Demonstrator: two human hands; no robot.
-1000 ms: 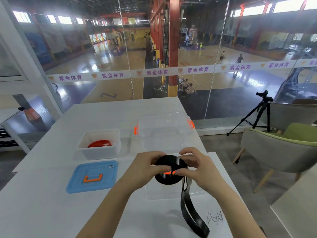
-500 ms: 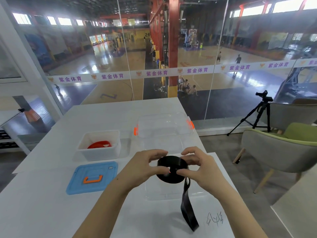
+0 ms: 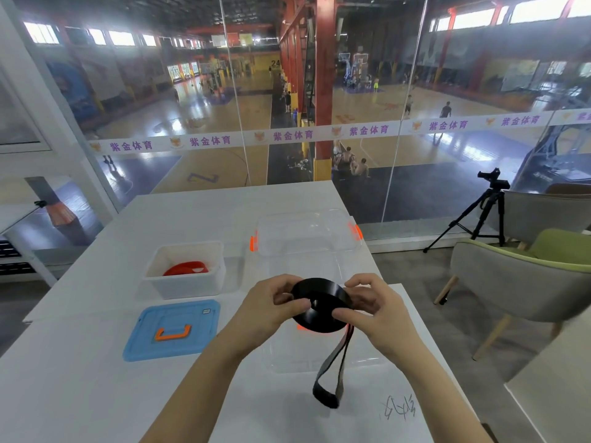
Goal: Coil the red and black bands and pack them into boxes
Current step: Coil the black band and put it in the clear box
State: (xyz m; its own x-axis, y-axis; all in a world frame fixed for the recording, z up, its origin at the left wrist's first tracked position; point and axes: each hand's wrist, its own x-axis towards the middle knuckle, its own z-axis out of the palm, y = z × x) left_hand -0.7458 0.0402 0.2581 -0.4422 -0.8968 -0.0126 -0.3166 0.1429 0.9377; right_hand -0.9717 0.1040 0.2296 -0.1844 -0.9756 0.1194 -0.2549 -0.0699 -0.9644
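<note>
The left hand [image 3: 271,310] and right hand [image 3: 374,311] hold the coiled flat black band [image 3: 319,324] over the clear plastic box [image 3: 287,356] (tail dangling), fingers [image 3: 297,303] curled round it against unwinding.

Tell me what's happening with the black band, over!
Left hand and right hand both pinching the black band, mostly coiled, tail hanging loose. Red band already in the white box. Nothing blocking the clear box underneath.
</note>
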